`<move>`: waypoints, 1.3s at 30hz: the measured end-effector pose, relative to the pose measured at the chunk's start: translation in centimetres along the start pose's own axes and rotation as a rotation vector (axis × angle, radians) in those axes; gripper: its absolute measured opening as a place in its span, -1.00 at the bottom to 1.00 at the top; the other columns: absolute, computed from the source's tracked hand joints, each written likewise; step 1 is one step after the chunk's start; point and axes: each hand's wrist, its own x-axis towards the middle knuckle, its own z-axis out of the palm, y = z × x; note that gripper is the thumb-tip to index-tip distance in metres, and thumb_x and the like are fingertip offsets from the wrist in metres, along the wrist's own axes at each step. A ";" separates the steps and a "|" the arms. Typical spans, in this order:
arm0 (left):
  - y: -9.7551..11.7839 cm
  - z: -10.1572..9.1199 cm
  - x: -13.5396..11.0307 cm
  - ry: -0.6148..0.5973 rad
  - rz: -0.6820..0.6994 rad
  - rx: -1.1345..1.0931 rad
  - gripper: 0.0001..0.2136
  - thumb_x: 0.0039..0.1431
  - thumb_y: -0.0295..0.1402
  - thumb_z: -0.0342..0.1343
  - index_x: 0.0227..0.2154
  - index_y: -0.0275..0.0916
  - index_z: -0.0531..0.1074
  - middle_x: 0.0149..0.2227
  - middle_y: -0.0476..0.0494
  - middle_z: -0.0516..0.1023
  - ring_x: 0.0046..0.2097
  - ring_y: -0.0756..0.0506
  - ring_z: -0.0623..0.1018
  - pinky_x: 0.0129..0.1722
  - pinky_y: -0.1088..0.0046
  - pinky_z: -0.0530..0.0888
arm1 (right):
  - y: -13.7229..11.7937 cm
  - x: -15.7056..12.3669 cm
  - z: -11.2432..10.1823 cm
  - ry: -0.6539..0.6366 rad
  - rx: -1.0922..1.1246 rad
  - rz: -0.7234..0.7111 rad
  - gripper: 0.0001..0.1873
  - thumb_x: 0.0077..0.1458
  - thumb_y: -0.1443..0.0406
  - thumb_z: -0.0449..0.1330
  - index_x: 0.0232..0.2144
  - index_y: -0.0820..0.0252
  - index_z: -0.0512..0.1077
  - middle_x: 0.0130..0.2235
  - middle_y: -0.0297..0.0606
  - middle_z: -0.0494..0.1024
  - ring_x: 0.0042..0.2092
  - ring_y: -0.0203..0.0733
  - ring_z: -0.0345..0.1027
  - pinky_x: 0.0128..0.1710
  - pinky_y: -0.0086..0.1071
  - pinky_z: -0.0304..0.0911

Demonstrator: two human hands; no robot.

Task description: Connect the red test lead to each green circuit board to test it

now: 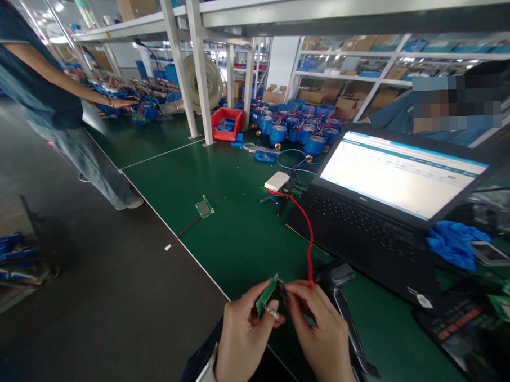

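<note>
My left hand (248, 332) grips a small green circuit board (266, 297) between thumb and fingers, tilted on edge above the front of the bench. Clear plastic bits show at the board's lower corner. My right hand (318, 329) is closed in a pinch at the board's right edge; what its fingertips hold is too small to make out. A red cable (310, 233) runs from a white box (276, 181) down to my right hand and disappears behind it. Another circuit board (204, 208), with a thin lead and white plug, lies on the green bench to the left.
An open laptop (365, 203) stands at right, with a black handheld device (342, 300) before it. Blue meter bodies (303, 130) and a red bin (227, 123) sit farther back by shelf posts. One co-worker stands at left; another is behind the laptop.
</note>
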 end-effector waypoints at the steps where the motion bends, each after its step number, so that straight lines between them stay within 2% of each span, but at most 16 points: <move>1: 0.0 0.0 0.0 -0.003 0.000 0.000 -0.64 0.16 -0.18 0.10 -0.04 -0.25 0.42 -0.25 -0.19 0.60 -0.39 -0.06 0.61 -0.38 0.52 0.57 | 0.0 0.0 0.0 0.002 0.002 -0.002 -0.84 0.19 0.42 0.08 -0.24 0.15 0.43 -0.31 -0.27 0.48 -0.29 -0.30 0.45 -0.33 -0.53 0.36; 22: -0.4 0.0 0.0 0.004 0.012 -0.012 -0.64 0.15 -0.18 0.10 -0.04 -0.25 0.44 -0.24 -0.20 0.59 -0.40 -0.05 0.60 -0.39 0.53 0.58 | -0.1 0.1 0.0 0.000 -0.003 0.001 -0.84 0.20 0.41 0.06 -0.26 0.17 0.44 -0.31 -0.28 0.48 -0.28 -0.36 0.45 -0.29 -0.61 0.32; 39: -0.3 0.1 0.0 -0.008 0.008 -0.004 -0.68 0.16 -0.24 0.10 -0.05 -0.23 0.44 -0.40 -0.11 0.58 -0.39 -0.06 0.60 -0.39 0.55 0.55 | 0.3 -0.5 0.0 -0.008 -0.047 -0.017 -0.85 0.22 0.39 0.06 -0.25 0.16 0.43 -0.30 -0.29 0.49 -0.28 -0.36 0.45 -0.29 -0.59 0.32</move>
